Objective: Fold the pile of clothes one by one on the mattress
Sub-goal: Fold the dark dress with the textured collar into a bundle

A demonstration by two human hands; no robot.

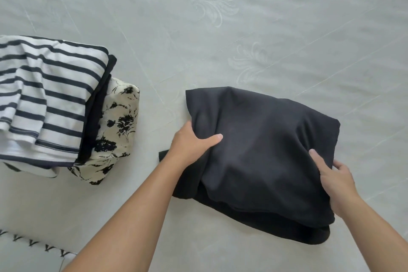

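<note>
I saw my left hand (191,143) and right hand (333,174) each pinching the black garment (260,146); their fingers were hidden beneath it.

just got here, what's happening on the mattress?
A person is folding laundry. Both hands grip a black garment lying partly folded on the mattress: the left hand holds its left edge, the right hand its right edge. To the left sits a stack of clothes with a striped top uppermost, a dark piece under it and a floral piece at the bottom.
</note>
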